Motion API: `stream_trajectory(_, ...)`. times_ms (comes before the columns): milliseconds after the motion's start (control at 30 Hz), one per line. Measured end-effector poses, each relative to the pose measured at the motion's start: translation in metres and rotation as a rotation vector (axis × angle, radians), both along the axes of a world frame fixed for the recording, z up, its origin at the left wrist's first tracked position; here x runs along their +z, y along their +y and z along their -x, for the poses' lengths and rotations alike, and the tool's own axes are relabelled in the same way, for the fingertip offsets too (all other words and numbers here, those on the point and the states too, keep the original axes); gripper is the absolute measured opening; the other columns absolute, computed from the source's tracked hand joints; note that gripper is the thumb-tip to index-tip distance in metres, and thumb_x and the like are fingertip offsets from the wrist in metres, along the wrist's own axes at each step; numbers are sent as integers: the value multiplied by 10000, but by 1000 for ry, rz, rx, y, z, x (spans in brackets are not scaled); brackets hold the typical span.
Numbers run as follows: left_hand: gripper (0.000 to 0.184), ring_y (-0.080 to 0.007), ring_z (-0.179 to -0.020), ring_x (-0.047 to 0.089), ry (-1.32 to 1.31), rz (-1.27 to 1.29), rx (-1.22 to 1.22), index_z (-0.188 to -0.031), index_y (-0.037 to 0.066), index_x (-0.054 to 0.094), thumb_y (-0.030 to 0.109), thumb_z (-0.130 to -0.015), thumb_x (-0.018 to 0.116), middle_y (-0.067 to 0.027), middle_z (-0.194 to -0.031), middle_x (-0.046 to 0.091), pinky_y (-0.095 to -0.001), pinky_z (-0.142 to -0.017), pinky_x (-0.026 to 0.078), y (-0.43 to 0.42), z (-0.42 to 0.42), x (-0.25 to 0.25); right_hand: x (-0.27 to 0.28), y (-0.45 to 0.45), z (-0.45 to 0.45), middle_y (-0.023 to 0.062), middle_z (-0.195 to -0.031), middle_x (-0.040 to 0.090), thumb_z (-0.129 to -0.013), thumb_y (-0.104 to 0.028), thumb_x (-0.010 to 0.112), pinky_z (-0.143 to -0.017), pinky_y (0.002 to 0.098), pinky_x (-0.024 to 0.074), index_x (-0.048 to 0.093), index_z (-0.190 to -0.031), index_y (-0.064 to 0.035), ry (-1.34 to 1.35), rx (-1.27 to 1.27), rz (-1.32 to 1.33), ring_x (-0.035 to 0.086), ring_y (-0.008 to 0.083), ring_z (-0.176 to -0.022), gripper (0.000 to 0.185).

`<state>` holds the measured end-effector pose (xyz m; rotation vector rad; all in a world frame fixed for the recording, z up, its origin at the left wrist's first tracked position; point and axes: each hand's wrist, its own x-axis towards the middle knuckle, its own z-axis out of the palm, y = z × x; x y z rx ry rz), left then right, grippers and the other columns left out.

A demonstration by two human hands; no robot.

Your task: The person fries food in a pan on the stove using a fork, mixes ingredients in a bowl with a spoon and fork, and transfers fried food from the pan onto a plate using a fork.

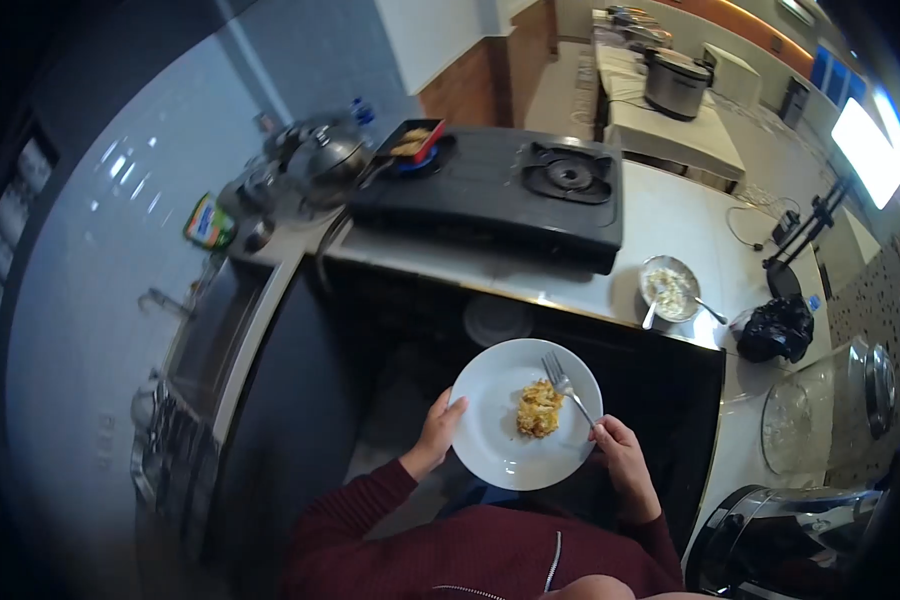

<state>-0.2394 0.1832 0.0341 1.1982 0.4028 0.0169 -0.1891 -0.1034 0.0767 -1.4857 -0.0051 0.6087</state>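
One plate (488,435): the left hand (435,432) pinches its left edge. Near the right edge, the right hand (623,460) pinches a fork (561,380) beside golden food (538,411).

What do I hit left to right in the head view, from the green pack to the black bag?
Green pack → round metal vessel → red-sided pan → white plate → bowl with spoons → black plastic bag.

The plate (492,425) looks smooth and glossy, the fork (567,388) shiny metal, the food (539,409) rough.
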Motion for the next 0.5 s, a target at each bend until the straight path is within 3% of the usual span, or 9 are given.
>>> stream_trajectory(133, 323, -168, -979, 546, -95, 238, 226, -1177, 33, 440, 134, -872, 477, -97, -1079, 556, -302, -874, 430, 36, 90, -1, 4, 63, 26, -37, -726, 450, -913, -181, 470, -613, 213, 348, 537, -778, -56, -85, 190, 27, 405, 56, -676, 196)
stream_trajectory(167, 376, -211, -997, 543, -70, 262, 273, -1182, 51, 427, 115, -816, 480, -114, -1079, 549, -328, -894, 427, 46, 109, 0, -5, 78, 30, -12, -749, 456, -915, -181, 468, -666, 236, 365, 536, -782, -38, -55, 230, 9, 424, 88, -734, 207)
stream_trajectory(267, 415, -251, -1021, 534, -78, 565, 377, -1168, 21, 436, 142, -773, 477, -136, -1103, 537, -348, -914, 423, 83, 169, -16, 0, 139, 42, 23, -787, 461, -917, -176, 465, -694, 258, 382, 530, -793, -14, -149, 388, 8, 446, 117, -769, 214)
stream_trajectory(300, 451, -289, -996, 549, -55, 636, 395, -1142, -31, 453, 139, -724, 472, -155, -1097, 545, -363, -904, 437, 95, 185, -7, 11, 161, 47, -44, -793, 471, -937, -176, 439, -665, 215, 367, 518, -803, -83, -235, 484, 72, 429, 56, -742, 182)
stream_trajectory(400, 443, -299, -960, 568, -71, 525, 542, -1098, -79, 484, 123, -705, 465, -169, -1064, 566, -374, -885, 452, 144, 248, -47, 12, 235, 62, -13, -845, 461, -933, -167, 441, -715, 233, 361, 512, -803, -53, -372, 648, 41, 426, 86, -808, 187)
stream_trajectory(433, 445, -295, -916, 583, -34, 466, 633, -1069, -87, 510, 95, -665, 463, -168, -1014, 585, -375, -857, 466, 153, 255, -26, 11, 262, 68, 15, -896, 447, -931, -161, 440, -764, 255, 353, 506, -806, -28, -358, 696, -9, 423, 116, -865, 195)
stream_trajectory(500, 466, -290, -920, 581, -68, 363, 689, -1072, -88, 508, 91, -645, 461, -166, -1013, 584, -371, -854, 465, 196, 285, -37, 6, 316, 86, 25, -900, 442, -932, -163, 436, -779, 266, 356, 509, -813, -23, -380, 744, -74, 426, 129, -882, 198)
